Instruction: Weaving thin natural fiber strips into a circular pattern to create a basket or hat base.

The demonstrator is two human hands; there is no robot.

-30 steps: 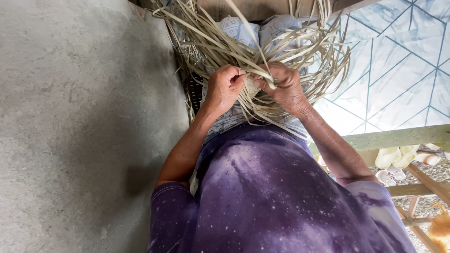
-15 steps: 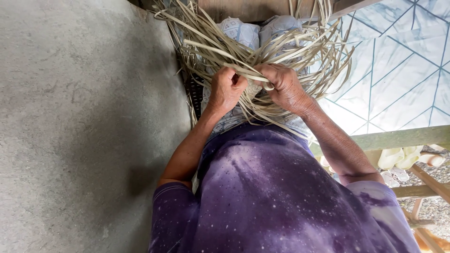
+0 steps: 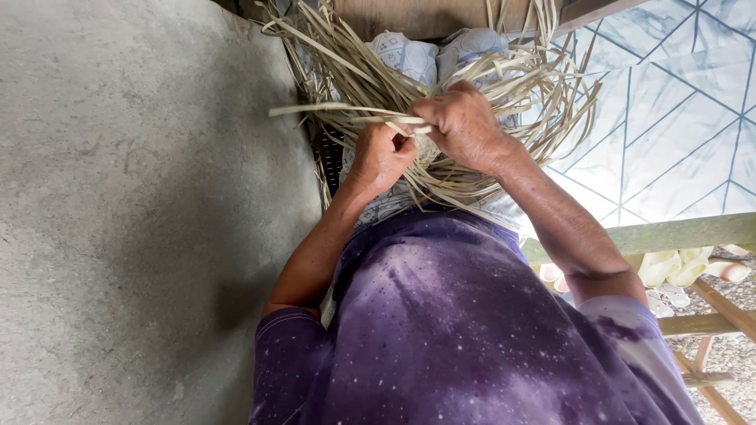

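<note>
A loose tangle of pale flat straw strips (image 3: 370, 79) lies over my lap and knees, which are covered in light patterned cloth (image 3: 405, 55). My left hand (image 3: 379, 157) is closed around several strips near the middle of the bundle. Just to its right, my right hand (image 3: 465, 126) pinches strips, and one long strip (image 3: 315, 110) sticks out leftwards from the fingers. The two hands almost touch. My purple speckled shirt (image 3: 441, 330) fills the lower part of the view.
A grey concrete wall or floor (image 3: 134, 220) fills the left side. Pale tiles with blue lines (image 3: 677, 118) lie on the right. A greenish wooden rail (image 3: 677, 232) and wooden frame pieces (image 3: 724, 315) stand at the lower right, with pale sandals (image 3: 669, 267) behind them.
Both hands have shifted within the bundle, the right hand rising over the left. A long strip now stretches out to the left from the fingers.
</note>
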